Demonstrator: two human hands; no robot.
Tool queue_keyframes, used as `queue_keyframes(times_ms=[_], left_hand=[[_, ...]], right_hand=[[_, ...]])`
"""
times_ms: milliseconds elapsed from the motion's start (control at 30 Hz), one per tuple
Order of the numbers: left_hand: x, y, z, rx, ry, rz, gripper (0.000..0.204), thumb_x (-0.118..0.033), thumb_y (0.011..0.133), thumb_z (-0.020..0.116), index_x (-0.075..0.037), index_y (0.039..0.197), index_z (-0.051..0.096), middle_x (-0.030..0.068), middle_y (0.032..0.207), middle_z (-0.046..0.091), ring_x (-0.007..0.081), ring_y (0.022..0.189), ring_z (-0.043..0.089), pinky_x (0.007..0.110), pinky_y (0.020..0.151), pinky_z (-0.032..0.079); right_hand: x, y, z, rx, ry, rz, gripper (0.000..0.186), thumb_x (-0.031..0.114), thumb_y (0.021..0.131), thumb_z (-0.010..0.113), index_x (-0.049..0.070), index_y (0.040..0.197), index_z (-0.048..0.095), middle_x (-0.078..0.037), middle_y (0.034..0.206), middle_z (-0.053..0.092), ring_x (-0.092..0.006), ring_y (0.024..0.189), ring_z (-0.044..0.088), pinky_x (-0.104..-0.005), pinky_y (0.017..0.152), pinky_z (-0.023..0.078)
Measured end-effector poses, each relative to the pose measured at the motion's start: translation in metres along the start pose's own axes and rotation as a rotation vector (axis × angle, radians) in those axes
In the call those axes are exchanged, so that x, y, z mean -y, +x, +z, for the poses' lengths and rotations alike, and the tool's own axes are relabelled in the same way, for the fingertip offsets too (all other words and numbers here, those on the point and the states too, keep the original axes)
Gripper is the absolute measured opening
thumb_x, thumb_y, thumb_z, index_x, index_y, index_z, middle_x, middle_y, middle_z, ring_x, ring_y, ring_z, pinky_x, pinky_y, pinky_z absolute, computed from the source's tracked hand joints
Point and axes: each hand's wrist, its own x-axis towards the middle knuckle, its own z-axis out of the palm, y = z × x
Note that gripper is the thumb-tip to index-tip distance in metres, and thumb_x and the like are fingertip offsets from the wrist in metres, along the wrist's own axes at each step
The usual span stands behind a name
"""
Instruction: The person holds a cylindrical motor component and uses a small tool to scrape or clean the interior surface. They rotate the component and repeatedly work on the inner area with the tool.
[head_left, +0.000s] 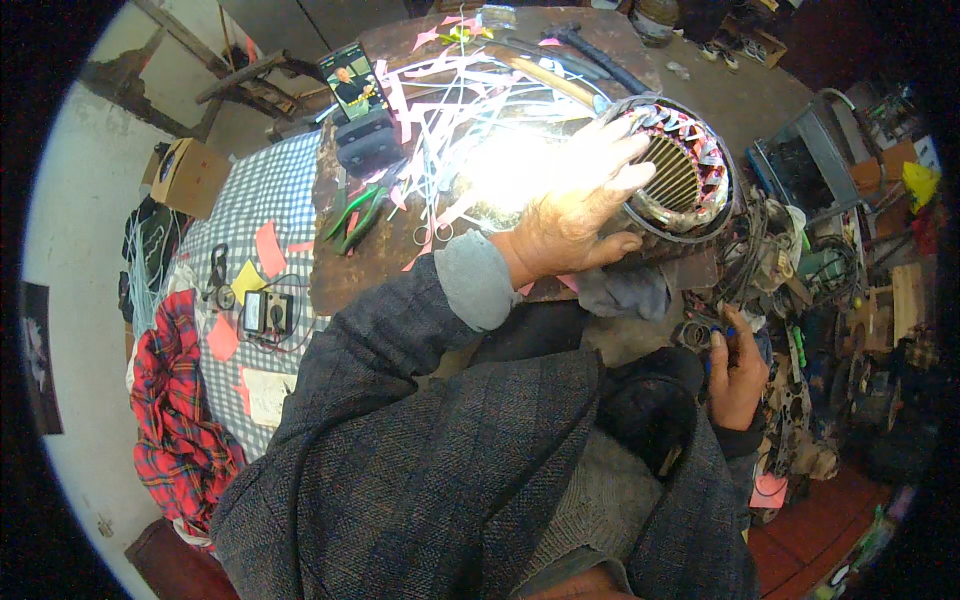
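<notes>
My left hand reaches across the table, fingers stretched out and thumb apart, with its fingertips at the near-left rim of a motor stator. Slots line the stator's bore, and wound coils with white and pink insulation ring its open end. Bright light washes out part of this hand. Low on the right, my right hand is curled beside my knee. Something small and blue shows at its fingers, too little of it to name. A grey cloth lies below the stator at the table's edge.
White strips and pink paper scraps litter the brown table. A phone stands in a holder near green-handled pliers and scissors. Left, a checked cloth bears a meter. Cables and machine parts crowd the right.
</notes>
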Motion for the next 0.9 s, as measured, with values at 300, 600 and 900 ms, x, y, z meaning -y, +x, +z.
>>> queue_keyframes(times_ms=[300, 600, 900], left_hand=[[-0.009, -0.009, -0.027, 0.157, 0.132, -0.042, 0.093, -0.023, 0.069, 0.092, -0.005, 0.151, 0.053, 0.0233, 0.157, 0.053, 0.0441, 0.141, 0.054, 0.053, 0.115, 0.044], [0.030, -0.022, -0.047, 0.115, 0.303, -0.141, 0.060, -0.027, 0.086, 0.075, -0.004, 0.140, 0.062, 0.0231, 0.142, 0.063, 0.0417, 0.134, 0.058, 0.051, 0.118, 0.042], [0.018, 0.000, -0.061, 0.020, 0.290, -0.310, 0.078, -0.036, 0.097, 0.073, 0.001, 0.158, 0.041, 0.0298, 0.154, 0.052, 0.0434, 0.142, 0.053, 0.046, 0.119, 0.041]], right_hand=[[0.000, -0.008, 0.003, 0.007, 0.059, 0.007, 0.035, 0.010, 0.102, 0.068, 0.000, 0.135, 0.067, -0.023, 0.125, 0.074, -0.0372, 0.114, 0.074, -0.0412, 0.098, 0.056], [-0.005, -0.016, -0.002, -0.006, 0.041, -0.022, 0.033, 0.011, 0.101, 0.069, -0.001, 0.131, 0.068, -0.023, 0.125, 0.074, -0.0385, 0.113, 0.074, -0.0406, 0.097, 0.057], [0.013, -0.009, 0.006, -0.032, 0.130, -0.015, 0.032, 0.008, 0.098, 0.071, 0.002, 0.130, 0.070, -0.023, 0.125, 0.074, -0.0347, 0.114, 0.075, -0.0391, 0.095, 0.058]])
